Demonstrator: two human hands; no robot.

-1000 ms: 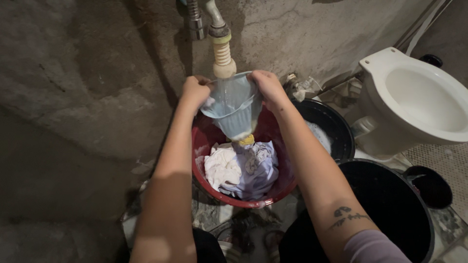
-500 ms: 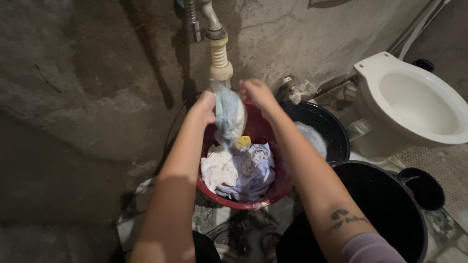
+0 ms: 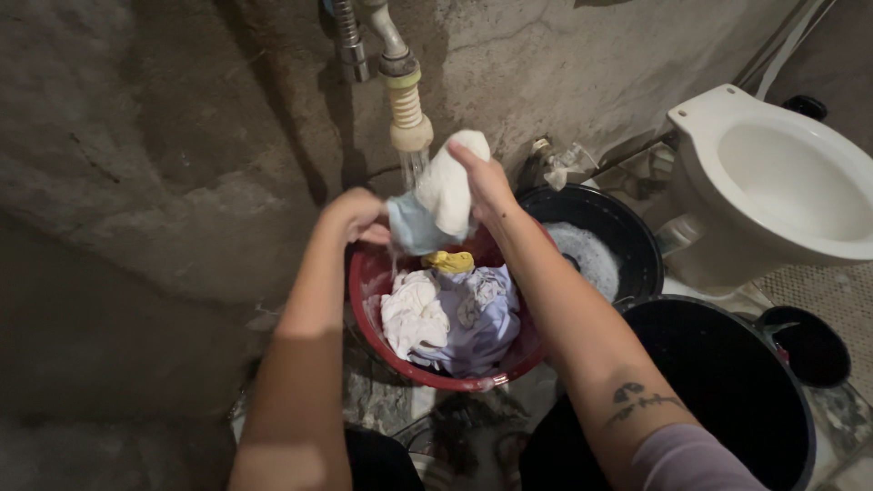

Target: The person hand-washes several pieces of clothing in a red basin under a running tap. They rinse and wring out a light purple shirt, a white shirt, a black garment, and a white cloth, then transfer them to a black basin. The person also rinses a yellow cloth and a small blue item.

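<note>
Both hands up under the running tap (image 3: 406, 109), over the red basin (image 3: 368, 277). Right hand (image 3: 486, 186) clenched around a bunched white and pale blue cloth (image 3: 436, 205), lifted just beside the spout. Left hand (image 3: 353, 216) curled at the cloth's lower blue edge, probably gripping it, though blurred. Below, wet laundry (image 3: 450, 309) heaped in the basin; black bucket (image 3: 600, 245) of suds just behind, white toilet (image 3: 782, 182) at right
</note>
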